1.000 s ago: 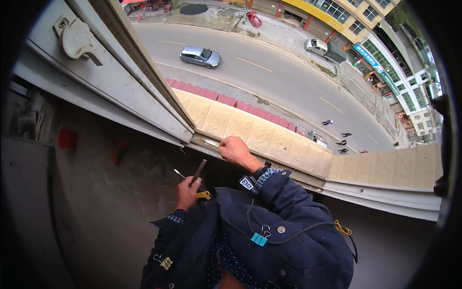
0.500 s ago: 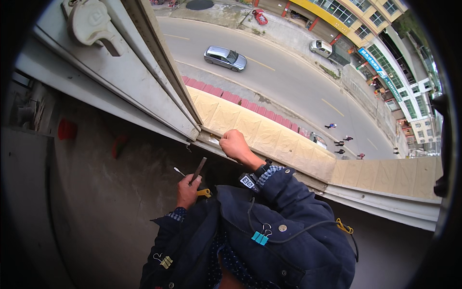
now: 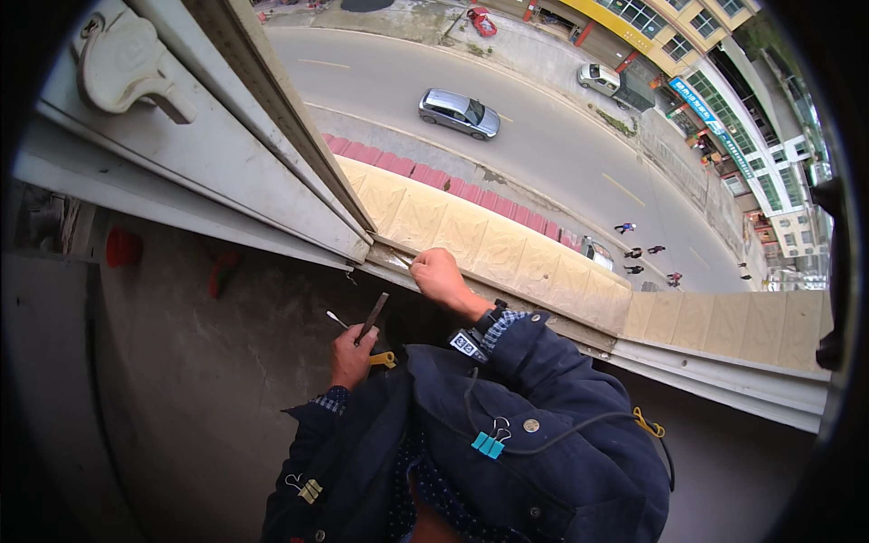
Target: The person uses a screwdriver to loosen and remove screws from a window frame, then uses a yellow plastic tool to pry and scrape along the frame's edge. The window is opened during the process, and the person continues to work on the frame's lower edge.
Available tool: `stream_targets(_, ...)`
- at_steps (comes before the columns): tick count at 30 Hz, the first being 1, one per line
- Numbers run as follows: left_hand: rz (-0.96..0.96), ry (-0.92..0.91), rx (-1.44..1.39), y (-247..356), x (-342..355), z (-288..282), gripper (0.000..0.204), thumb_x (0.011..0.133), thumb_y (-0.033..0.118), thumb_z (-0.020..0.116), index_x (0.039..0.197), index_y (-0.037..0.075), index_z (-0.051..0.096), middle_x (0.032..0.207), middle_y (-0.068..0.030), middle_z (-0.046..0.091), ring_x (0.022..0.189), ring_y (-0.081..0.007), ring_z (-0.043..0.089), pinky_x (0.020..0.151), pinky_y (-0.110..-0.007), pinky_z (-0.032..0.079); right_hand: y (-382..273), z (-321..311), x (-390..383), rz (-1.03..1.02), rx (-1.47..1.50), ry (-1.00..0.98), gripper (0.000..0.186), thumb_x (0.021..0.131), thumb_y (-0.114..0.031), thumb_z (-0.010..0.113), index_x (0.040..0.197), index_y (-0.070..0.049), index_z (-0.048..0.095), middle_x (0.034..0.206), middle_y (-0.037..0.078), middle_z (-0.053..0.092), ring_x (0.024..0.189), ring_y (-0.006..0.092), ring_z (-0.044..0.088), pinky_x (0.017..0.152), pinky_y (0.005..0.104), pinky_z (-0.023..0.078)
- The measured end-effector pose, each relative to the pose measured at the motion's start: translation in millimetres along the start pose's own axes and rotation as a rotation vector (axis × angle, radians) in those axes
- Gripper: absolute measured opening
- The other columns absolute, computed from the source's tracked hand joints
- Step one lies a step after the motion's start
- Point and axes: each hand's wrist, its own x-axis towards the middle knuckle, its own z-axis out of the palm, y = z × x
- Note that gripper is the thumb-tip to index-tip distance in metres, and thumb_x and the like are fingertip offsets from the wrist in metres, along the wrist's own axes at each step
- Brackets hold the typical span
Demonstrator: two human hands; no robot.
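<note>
My right hand [image 3: 440, 277] is closed at the window's bottom track [image 3: 471, 291], near the sash corner. A thin, pointed piece [image 3: 398, 259] sticks out from its fingertips into the track; its kind is too small to make out. Lower and to the left, my left hand [image 3: 350, 357] is closed around a dark, flat metal strip [image 3: 372, 317] that points up. A white-tipped cotton swab [image 3: 337, 319] juts out beside the strip. Something yellow with a hole [image 3: 384, 359] shows at the heel of this hand; whether it is held is unclear.
A white-framed sash [image 3: 235, 163] with a latch handle [image 3: 136, 72] stands at the left. Past the track lies a beige tiled ledge [image 3: 516, 249], high above a street with a grey car [image 3: 459, 114] and several people. Two red objects [image 3: 123, 247] are at the dim wall below.
My right hand stays at the track, and the thin piece at its fingertips now shows more plainly. The left hand barely moves. Outside, the grey car has rolled to the right.
</note>
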Motion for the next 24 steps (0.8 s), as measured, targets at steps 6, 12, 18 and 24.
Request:
stream_targets(6, 0.0, 0.003, 0.015, 0, 1, 0, 0.028, 0.094, 0.024, 0.071, 0.105, -0.003, 0.072, 0.082, -0.0108, 0.071, 0.076, -0.0193, 0.067, 0.072, -0.035, 0.052, 1, 8, 1, -0.042, -0.003, 0.057, 0.021, 0.075, -0.011, 0.058, 0.074, 0.006, 0.07, 0.074, 0.032, 0.064, 0.069, 0.045, 0.069, 0.071, 0.0487, 0.055)
stream_targets(12, -0.013, 0.015, 0.0, 1, -3, -2, 0.027, 0.094, 0.022, 0.071, 0.103, -0.003, 0.072, 0.082, -0.0104, 0.071, 0.077, -0.0196, 0.067, 0.073, -0.034, 0.051, 0, 12, 7, -0.073, -0.027, 0.028, 0.022, 0.076, -0.012, 0.057, 0.076, 0.005, 0.071, 0.078, 0.032, 0.065, 0.075, 0.0458, 0.069, 0.075, 0.0494, 0.055)
stream_targets(18, -0.022, 0.032, 0.006, 5, -7, -5, 0.025, 0.095, 0.021, 0.07, 0.102, -0.003, 0.072, 0.083, -0.0098, 0.071, 0.078, -0.0187, 0.066, 0.073, -0.034, 0.051, 1, 24, 11, -0.051, 0.007, 0.023, 0.023, 0.079, -0.011, 0.056, 0.082, 0.005, 0.072, 0.085, 0.032, 0.067, 0.082, 0.0461, 0.07, 0.078, 0.0492, 0.055)
stream_targets(24, -0.061, 0.012, 0.019, 8, -10, -6, 0.027, 0.096, 0.022, 0.07, 0.104, -0.003, 0.072, 0.083, -0.0096, 0.071, 0.078, -0.0182, 0.066, 0.075, -0.033, 0.051, 11, 33, 12, -0.098, 0.042, 0.04, 0.024, 0.081, -0.011, 0.055, 0.084, 0.005, 0.072, 0.086, 0.032, 0.067, 0.084, 0.0467, 0.069, 0.079, 0.0491, 0.055)
